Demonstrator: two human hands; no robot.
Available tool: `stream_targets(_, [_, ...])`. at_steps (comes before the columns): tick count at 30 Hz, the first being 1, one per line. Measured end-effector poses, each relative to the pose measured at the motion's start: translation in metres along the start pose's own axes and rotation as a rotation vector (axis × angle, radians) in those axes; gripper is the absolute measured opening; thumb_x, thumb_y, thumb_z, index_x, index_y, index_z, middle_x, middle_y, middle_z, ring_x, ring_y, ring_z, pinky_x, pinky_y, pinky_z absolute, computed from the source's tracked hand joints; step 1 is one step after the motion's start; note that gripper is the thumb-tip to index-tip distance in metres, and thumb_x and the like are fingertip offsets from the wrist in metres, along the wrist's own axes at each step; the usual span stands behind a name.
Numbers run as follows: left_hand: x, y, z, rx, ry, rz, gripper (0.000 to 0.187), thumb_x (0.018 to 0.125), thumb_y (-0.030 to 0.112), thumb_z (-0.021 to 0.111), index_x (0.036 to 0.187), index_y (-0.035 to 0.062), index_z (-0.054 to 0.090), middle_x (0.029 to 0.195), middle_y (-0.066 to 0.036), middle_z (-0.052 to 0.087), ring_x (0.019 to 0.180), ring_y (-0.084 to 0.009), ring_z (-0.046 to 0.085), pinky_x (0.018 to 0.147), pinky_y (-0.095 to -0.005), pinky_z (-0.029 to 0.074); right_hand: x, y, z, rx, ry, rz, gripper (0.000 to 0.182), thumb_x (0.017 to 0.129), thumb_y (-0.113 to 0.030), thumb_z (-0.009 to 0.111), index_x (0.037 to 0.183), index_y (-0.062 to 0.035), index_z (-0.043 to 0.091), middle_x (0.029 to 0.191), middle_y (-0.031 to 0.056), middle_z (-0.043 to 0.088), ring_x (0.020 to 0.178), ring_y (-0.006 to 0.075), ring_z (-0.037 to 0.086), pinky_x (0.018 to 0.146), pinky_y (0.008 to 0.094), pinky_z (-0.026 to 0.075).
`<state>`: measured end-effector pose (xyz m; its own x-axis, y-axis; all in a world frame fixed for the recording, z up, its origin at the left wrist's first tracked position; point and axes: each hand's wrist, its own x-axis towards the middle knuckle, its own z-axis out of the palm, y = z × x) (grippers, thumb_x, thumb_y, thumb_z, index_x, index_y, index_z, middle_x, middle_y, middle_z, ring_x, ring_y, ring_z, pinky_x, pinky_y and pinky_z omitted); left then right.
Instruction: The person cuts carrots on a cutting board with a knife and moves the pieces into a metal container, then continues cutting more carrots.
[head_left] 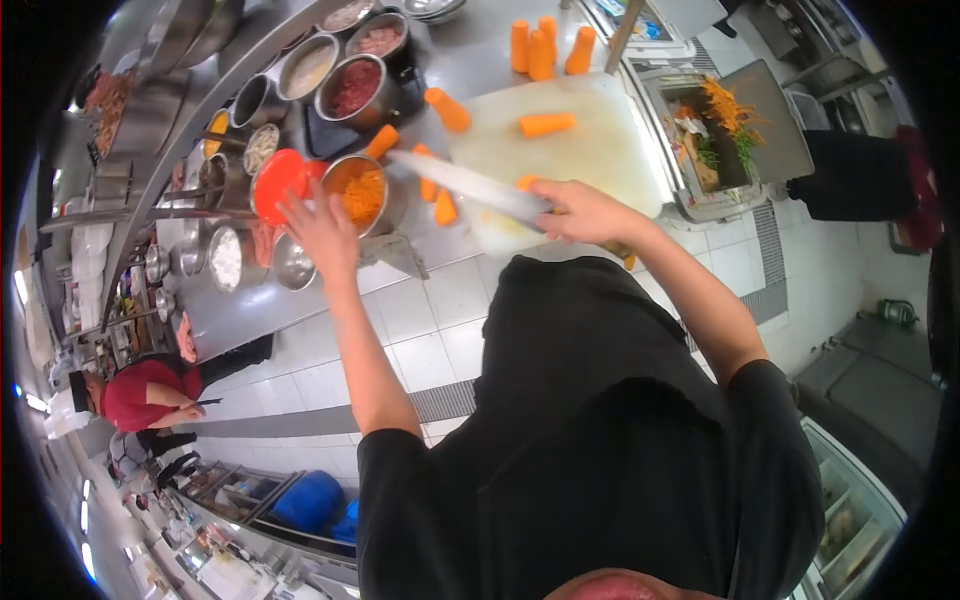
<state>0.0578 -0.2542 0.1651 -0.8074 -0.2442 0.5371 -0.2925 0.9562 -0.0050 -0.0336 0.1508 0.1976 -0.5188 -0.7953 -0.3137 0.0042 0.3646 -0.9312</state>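
My right hand (575, 211) is closed around the handle of a large kitchen knife (470, 185), its blade pointing left past the cutting board's near left corner. My left hand (322, 235), fingers spread, reaches over the metal containers, with its fingertips right at a red plastic bowl (280, 186). Next to that hand, a metal pot (393, 208) holds cut carrot (362, 196). Peeled carrot pieces (446, 110) lie between the pot and the white cutting board (600, 165). One carrot piece (547, 124) rests on the board, and another shows partly behind my right hand.
Several peeled carrots (540, 50) stand upright behind the board. A bin of vegetable scraps (690, 205) is at the right. Metal pots, one with red meat (357, 88), crowd the back left under a shelf rail (180, 135). A person in red (150, 390) stands at far left.
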Motion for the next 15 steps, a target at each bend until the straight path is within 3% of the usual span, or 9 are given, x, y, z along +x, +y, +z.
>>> stream_targets(1, [-0.003, 0.005, 0.000, -0.100, 0.061, -0.032, 0.040, 0.099, 0.026, 0.063, 0.136, 0.0088, 0.066, 0.144, -0.027, 0.055, 0.135, -0.0454, 0.051, 0.113, -0.0574, 0.039, -0.023, 0.005, -0.014, -0.097, 0.080, 0.075, 0.025, 0.097, -0.013, 0.058, 0.119, -0.0013, 0.054, 0.077, 0.0070, 0.065, 0.068, 0.0163, 0.065, 0.060, 0.0327, 0.054])
stream_targets(2, [-0.013, 0.021, 0.004, -0.116, 0.054, -0.034, 0.040, 0.099, 0.026, 0.063, 0.136, 0.0088, 0.066, 0.144, -0.027, 0.055, 0.135, -0.0454, 0.051, 0.113, -0.0574, 0.039, -0.045, 0.013, -0.026, -0.195, 0.156, 0.149, 0.024, 0.097, -0.013, 0.058, 0.117, -0.0020, 0.054, 0.078, 0.0093, 0.066, 0.072, 0.0167, 0.067, 0.061, 0.0331, 0.054])
stream_targets(5, [-0.045, 0.104, 0.016, -0.727, -0.356, -0.163, 0.041, 0.091, 0.023, 0.075, 0.125, 0.0009, 0.069, 0.123, -0.021, 0.068, 0.112, -0.0367, 0.066, 0.104, -0.0466, 0.048, -0.094, 0.060, -0.042, -0.307, 0.266, 0.268, 0.024, 0.094, -0.014, 0.060, 0.115, -0.0034, 0.052, 0.080, 0.0149, 0.068, 0.077, 0.0236, 0.069, 0.065, 0.0370, 0.054])
stream_targets(6, [-0.055, 0.138, 0.025, -0.865, -0.482, -0.214, 0.042, 0.089, 0.021, 0.078, 0.123, -0.0015, 0.069, 0.119, -0.019, 0.070, 0.108, -0.0351, 0.067, 0.104, -0.0451, 0.048, -0.106, 0.083, -0.041, -0.390, 0.340, 0.282, 0.024, 0.093, -0.014, 0.060, 0.113, -0.0029, 0.051, 0.081, 0.0174, 0.068, 0.078, 0.0300, 0.069, 0.068, 0.0412, 0.054])
stream_targets(7, [-0.062, 0.166, 0.040, -0.941, -0.572, -0.153, 0.047, 0.086, 0.019, 0.080, 0.127, 0.0003, 0.066, 0.119, -0.018, 0.069, 0.110, -0.0372, 0.066, 0.104, -0.0435, 0.049, -0.116, 0.104, -0.039, -0.472, 0.414, 0.298, 0.024, 0.092, -0.014, 0.059, 0.112, -0.0024, 0.050, 0.082, 0.0199, 0.069, 0.080, 0.0365, 0.069, 0.071, 0.0454, 0.054])
stream_targets(8, [-0.066, 0.193, 0.047, -0.953, -0.531, -0.087, 0.050, 0.086, 0.016, 0.079, 0.130, 0.0013, 0.064, 0.122, -0.018, 0.068, 0.115, -0.0372, 0.065, 0.105, -0.0432, 0.049, -0.123, 0.124, -0.036, -0.470, 0.423, 0.306, 0.024, 0.092, -0.014, 0.059, 0.112, -0.0024, 0.050, 0.082, 0.0199, 0.069, 0.080, 0.0365, 0.069, 0.071, 0.0454, 0.054])
stream_targets(10, [-0.072, 0.230, 0.071, -0.966, -0.489, -0.004, 0.052, 0.085, 0.014, 0.078, 0.134, 0.0022, 0.062, 0.126, -0.019, 0.067, 0.119, -0.0372, 0.063, 0.107, -0.0429, 0.049, -0.128, 0.154, -0.029, -0.567, 0.474, 0.284, 0.028, 0.092, -0.017, 0.059, 0.116, -0.0061, 0.049, 0.091, 0.0256, 0.071, 0.089, 0.0500, 0.066, 0.078, 0.0581, 0.051])
stream_targets(13, [-0.077, 0.254, 0.104, -0.914, -0.441, 0.038, 0.065, 0.083, 0.011, 0.079, 0.143, 0.0067, 0.054, 0.130, -0.015, 0.065, 0.122, -0.0312, 0.062, 0.103, -0.0409, 0.051, -0.129, 0.161, -0.015, -0.631, 0.456, 0.383, 0.028, 0.095, -0.018, 0.061, 0.118, -0.0071, 0.050, 0.089, 0.0248, 0.071, 0.087, 0.0479, 0.068, 0.077, 0.0585, 0.053])
stream_targets(15, [-0.075, 0.261, 0.109, -1.031, -0.612, 0.126, 0.066, 0.083, 0.007, 0.077, 0.145, 0.0051, 0.052, 0.136, -0.015, 0.061, 0.127, -0.0319, 0.060, 0.105, -0.0418, 0.049, -0.131, 0.167, -0.005, -0.744, 0.424, 0.410, 0.029, 0.097, -0.018, 0.061, 0.122, -0.0072, 0.051, 0.086, 0.0223, 0.073, 0.083, 0.0444, 0.071, 0.073, 0.0576, 0.055])
